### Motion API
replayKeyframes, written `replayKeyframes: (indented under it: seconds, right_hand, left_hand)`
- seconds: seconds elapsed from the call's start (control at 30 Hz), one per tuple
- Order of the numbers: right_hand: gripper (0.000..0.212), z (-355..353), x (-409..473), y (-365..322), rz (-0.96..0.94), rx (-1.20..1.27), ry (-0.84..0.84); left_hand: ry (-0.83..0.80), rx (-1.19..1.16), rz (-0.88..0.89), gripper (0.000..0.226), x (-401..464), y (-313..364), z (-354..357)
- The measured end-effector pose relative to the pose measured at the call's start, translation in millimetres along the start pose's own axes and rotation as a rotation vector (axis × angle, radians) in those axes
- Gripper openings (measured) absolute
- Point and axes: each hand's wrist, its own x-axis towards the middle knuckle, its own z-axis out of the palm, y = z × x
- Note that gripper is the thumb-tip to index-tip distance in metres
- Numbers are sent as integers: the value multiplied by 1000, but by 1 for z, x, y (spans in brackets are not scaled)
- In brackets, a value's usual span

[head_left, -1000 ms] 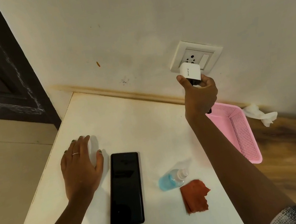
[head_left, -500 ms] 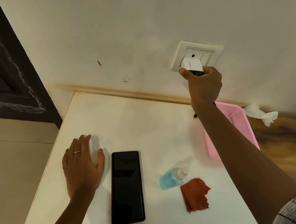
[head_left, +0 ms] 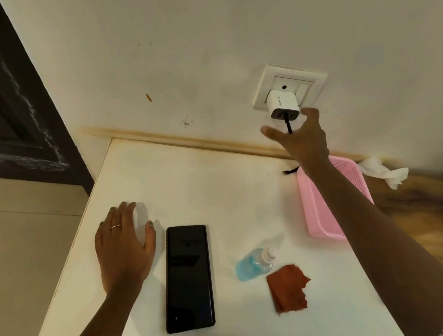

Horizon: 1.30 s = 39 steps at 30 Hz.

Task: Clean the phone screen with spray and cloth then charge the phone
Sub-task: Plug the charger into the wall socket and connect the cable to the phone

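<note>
My right hand [head_left: 301,137], fingers spread and holding nothing, hovers just below the charger [head_left: 282,105] seated in the wall socket [head_left: 265,85]; well below it the phone [head_left: 187,278], rigid, slick, lies flat, best taken by its long edges.

Legible text: none; the white charger [head_left: 282,103], plugged into the wall socket [head_left: 289,88], bears a small dark mark on its face, too small to read; the phone [head_left: 187,278] screen is dark, without characters.
</note>
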Motion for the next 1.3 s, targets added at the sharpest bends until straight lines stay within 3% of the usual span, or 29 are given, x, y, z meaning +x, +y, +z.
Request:
replayKeyframes:
  seconds: [0.17,0.37,0.57,0.63,0.8,1.03,1.17,1.3]
  right_hand:
    - [21,-13,-28,35,-178,-9,-77]
    - [26,-44,-58,41,-286,-175,-24]
    - [16,-87,-71,30,-86,-324,-394]
    - [17,-96,-83,28,-98,-368,-336]
    - [18,-117,-123,26,-261,-501,63]
    - [18,-133,-172,27,-283,-633,176]
    - [20,-118,-215,23,-336,-514,224]
    - [29,-92,-253,21,-189,-43,-31]
  left_hand:
    - [-15,29,11,53,-1,0,-1]
    - [-158,151,2,62,-2,12,-14]
    - [-140,-64,-110,39,-30,48,-42]
    - [-130,-156,-89,33,-47,66,-51]
    - [-203,-217,-42,35,-83,110,-67]
    - [-244,-247,-27,30,-105,129,-87]
    - [-274,-269,-67,27,-112,121,-93]
    - [-269,-376,-139,22,-119,111,-96]
